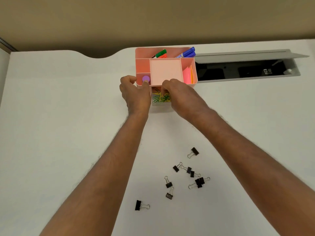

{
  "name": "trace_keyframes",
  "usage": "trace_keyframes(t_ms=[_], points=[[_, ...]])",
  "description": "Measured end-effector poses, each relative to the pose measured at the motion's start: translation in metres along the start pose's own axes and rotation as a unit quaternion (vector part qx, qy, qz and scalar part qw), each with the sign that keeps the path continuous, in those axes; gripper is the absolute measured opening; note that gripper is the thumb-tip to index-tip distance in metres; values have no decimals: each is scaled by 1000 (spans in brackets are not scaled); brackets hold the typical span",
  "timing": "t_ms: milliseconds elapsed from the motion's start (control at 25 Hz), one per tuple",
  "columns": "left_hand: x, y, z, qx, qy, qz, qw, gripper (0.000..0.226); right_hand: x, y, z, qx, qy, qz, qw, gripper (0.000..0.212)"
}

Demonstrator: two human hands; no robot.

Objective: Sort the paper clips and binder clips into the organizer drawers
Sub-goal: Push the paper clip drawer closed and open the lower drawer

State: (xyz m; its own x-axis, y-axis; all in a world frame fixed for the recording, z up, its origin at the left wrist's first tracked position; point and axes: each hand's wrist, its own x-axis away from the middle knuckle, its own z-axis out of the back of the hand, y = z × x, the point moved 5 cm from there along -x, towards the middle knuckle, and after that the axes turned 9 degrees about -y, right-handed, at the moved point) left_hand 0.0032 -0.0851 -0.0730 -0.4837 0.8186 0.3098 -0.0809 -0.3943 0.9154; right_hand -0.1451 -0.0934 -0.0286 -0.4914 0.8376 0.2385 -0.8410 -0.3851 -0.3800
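A white desk fills the view. At one o'clock, an open cable hatch with a raised grey lid. Tan floor lies at twelve o'clock.

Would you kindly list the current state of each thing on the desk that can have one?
Organizer drawer: pulled open, holding coloured paper clips.
Binder clips: loose on the desk, not yet sorted.
Desk cable hatch: lid raised.
Blue marker: capped, leaning in the pink organizer's back compartment.
Green marker: capped.
Left hand: fingers curled against the organizer's front corner.
Right hand: fingers at the drawer opening; grip unclear.
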Motion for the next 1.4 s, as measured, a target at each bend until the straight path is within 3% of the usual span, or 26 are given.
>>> trace_keyframes(t_ms=[280,440,520,640,720,800,880,920,1200,1240,1280,1360,1400], points=[[-3,-7,0,13,-2,-32,999,31,9,14,-8,-171,106,-15,979,27],[0,-7,0,36,-18,-30,999,38,30,23,-6,-300,215,-78,926,19],[0,-8,0,43,-25,-22,999,41,47,32,-21,-464,262,-156,832,17],[1,-8,0,41,-26,-19,999,38,65,16,-68,-729,172,-263,609,17],[1,-8,-1,40,-30,-16,999,37,67,-2,-88,-799,80,-291,520,16],[1,-8,-2,42,-37,-16,998,36,60,-9,-87,-850,55,-286,438,29],[2,-8,-2,46,-44,-16,998,36,50,-9,-75,-879,57,-264,393,36],[2,-7,-3,44,-47,-16,998,37,44,-9,-67,-882,56,-253,394,37],[1,-8,-3,38,-40,-25,998,39,15,3,-52,-834,46,-236,497,36],[0,-9,-4,37,-40,-24,998,39,15,5,-56,-801,51,-242,545,36],[0,-9,-3,38,-40,-23,998,39,16,9,-60,-735,56,-248,629,37],[-1,-10,-4,42,-42,-22,998,39,21,14,-65,-484,59,-232,841,47],[-1,-10,-4,42,-41,-23,998,39,22,13,-68,-342,52,-206,915,56]])
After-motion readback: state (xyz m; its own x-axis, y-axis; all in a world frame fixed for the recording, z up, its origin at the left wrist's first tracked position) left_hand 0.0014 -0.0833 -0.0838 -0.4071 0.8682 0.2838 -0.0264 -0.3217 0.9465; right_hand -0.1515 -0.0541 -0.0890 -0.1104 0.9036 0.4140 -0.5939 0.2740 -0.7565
